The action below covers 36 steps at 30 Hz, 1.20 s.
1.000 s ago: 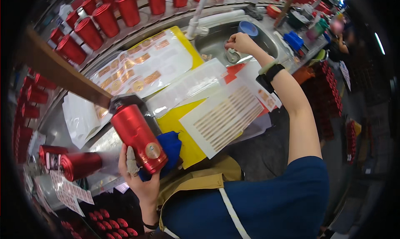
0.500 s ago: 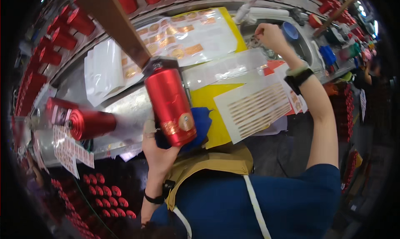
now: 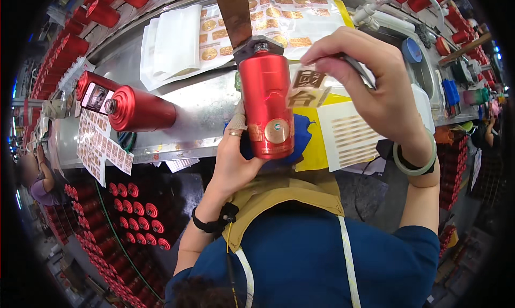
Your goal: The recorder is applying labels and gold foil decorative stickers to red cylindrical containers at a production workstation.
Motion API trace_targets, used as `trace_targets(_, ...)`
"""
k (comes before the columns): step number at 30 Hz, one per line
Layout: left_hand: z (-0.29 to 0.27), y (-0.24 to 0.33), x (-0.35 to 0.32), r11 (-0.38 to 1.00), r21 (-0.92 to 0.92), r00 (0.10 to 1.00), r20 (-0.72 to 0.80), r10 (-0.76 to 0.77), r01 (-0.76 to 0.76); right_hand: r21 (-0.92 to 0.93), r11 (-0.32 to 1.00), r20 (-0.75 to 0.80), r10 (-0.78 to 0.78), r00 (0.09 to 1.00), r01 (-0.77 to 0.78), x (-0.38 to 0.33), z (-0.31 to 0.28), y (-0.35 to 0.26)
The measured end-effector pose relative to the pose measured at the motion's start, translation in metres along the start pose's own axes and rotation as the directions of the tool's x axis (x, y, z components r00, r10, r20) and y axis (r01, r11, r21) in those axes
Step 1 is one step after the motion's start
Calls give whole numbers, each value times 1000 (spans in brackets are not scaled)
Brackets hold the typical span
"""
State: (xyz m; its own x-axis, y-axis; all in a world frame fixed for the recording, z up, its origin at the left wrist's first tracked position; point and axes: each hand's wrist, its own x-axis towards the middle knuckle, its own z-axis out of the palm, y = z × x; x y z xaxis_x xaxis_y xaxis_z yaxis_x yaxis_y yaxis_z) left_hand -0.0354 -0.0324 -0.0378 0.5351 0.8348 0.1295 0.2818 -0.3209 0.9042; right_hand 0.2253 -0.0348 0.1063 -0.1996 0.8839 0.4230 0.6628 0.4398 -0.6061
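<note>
A: What is the central object, and where is it?

B: A red bottle (image 3: 265, 101), glossy and cylindrical with rounded shoulders, directly in front of the person at the table (image 3: 201, 128). Its base points toward the body; its neck is at a dark block (image 3: 248, 51) on the end of a brown beam (image 3: 232, 13).

A: How are the hands placed?

B: The left hand (image 3: 234, 171) has its grip closed around the bottle's lower left side, the thumb near the base. The right hand (image 3: 383, 77) has thumb and forefinger together on a small transparent film (image 3: 308, 81), just to the right of the bottle. Whether film and bottle touch cannot be told.

A: Which markings appear?

B: Low on the bottle sits a round gold emblem (image 3: 277, 131) with a small greenish centre, a gold mark to its left and fine lettering beneath, too small to read. The film carries two large dark brown characters, one above the other.

A: What can be counted?

B: Two more red bottles (image 3: 145, 112) lie on the table at left. One striped sheet (image 3: 351, 136) lies right of one blue cloth (image 3: 304, 141); one blue bowl (image 3: 411, 50) is at the sink. Below the table, about fifteen round red ends (image 3: 138, 209) form four rows.
</note>
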Motion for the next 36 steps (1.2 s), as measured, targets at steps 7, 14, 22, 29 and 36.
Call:
trace_targets(7,-9,23,25,920,-380,996,33,-88,94,24,995,59,99,993,-101,10,58,27)
trace_targets(14,3,31,53,790,-544,949,40,-313,284,-42,999,-49,6,999,-8,7,74,44)
trace_targets(22,5,33,53,745,-597,934,22,-357,299,249,943,-39,240,970,-223,7,82,46)
trace_targets(29,2,33,53,708,-630,926,52,-373,320,355,858,25,389,921,-372,6,83,44)
trace_targets(36,2,36,55,678,-667,929,62,-365,310,350,886,-51,342,938,-304,8,89,46)
